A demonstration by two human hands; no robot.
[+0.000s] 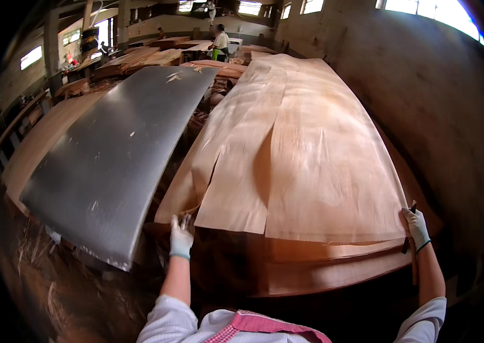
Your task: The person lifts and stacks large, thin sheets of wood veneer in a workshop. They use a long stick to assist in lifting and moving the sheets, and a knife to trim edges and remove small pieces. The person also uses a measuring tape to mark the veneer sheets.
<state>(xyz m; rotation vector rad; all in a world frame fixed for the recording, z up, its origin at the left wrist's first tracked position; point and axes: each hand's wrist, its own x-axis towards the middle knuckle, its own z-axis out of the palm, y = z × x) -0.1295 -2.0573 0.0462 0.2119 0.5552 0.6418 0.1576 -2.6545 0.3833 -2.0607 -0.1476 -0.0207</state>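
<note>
right of the dark board (pixel 113 151), the veneer (pixel 333 171), pinched by the right hand (pixel 417 227) while the left hand (pixel 181 238) looks open, is probably best eased evenly to avoid tearing.

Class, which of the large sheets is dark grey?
The long grey panel: the wood sheet to its left and the veneer to its right are pale brown.

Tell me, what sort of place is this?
Probably a wood workshop or small factory: wide, thin wood sheets in front, more wood stacks farther back, and another worker among them.
</note>
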